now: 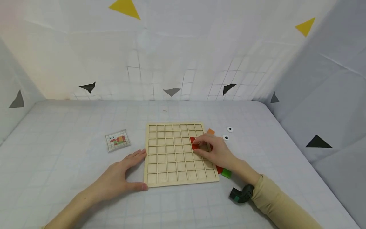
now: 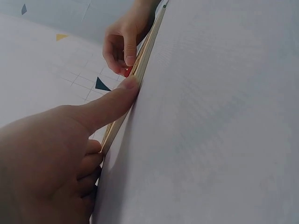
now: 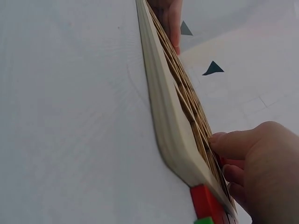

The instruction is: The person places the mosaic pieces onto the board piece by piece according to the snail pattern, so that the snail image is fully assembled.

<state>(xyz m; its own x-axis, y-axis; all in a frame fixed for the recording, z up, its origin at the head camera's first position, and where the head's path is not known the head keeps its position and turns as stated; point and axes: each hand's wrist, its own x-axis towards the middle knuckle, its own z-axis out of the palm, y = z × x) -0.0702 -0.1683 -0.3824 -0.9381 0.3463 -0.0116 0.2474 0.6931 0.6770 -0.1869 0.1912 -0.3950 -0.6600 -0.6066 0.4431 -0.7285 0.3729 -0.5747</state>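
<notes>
- Wooden grid board lying flat on the counter; nearly all visible cells showing bare wood, so the filling is probably just beginning.
- Right hand pinching a red tile at the board's right-hand columns; another bit of red showing in the cell beyond.
- Left hand spreading relaxed, fingertips and thumb touching the board's left edge.
- Left over, off the board's right side: orange tile, green tile, two eye discs.
- Picture card lying left of the board, showing a red, orange and green pattern.
- Right hand hiding some cells and partly covering another red piece; total count staying unclear.
</notes>
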